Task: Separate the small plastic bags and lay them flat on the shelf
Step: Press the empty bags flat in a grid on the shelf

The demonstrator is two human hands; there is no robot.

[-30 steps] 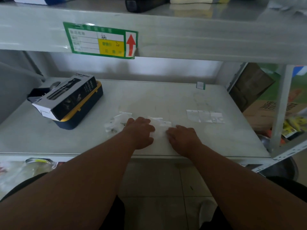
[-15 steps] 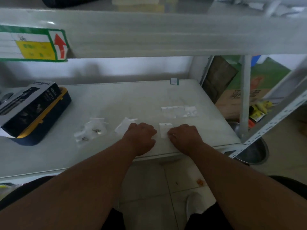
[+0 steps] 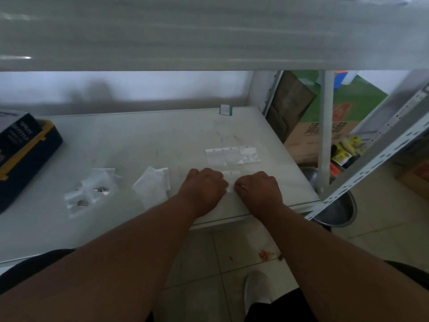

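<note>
Head view: the left hand and right hand sit knuckles-up, close together near the front edge of the pale grey metal shelf, with a small clear plastic bag lying between them. Both hands have their fingers curled down onto the bag's side edges, the left at its left edge and the right at its right edge; the fingertips are hidden under the knuckles, so how tightly they pinch cannot be told. Just behind the hands, three small clear plastic bags in a row lie flat, side by side and touching, on the shelf. To the left of the left hand lies a loose heap of empty clear bags, and further left a second cluster of clear bags holding small metal parts. At the far left stands a dark blue case with yellow trim, a black-and-white printed carton resting on top of it. A small green-edged tag stands at the shelf's back edge. Below, right of the shelf, a round steel basin sits on the tiled floor.
</note>
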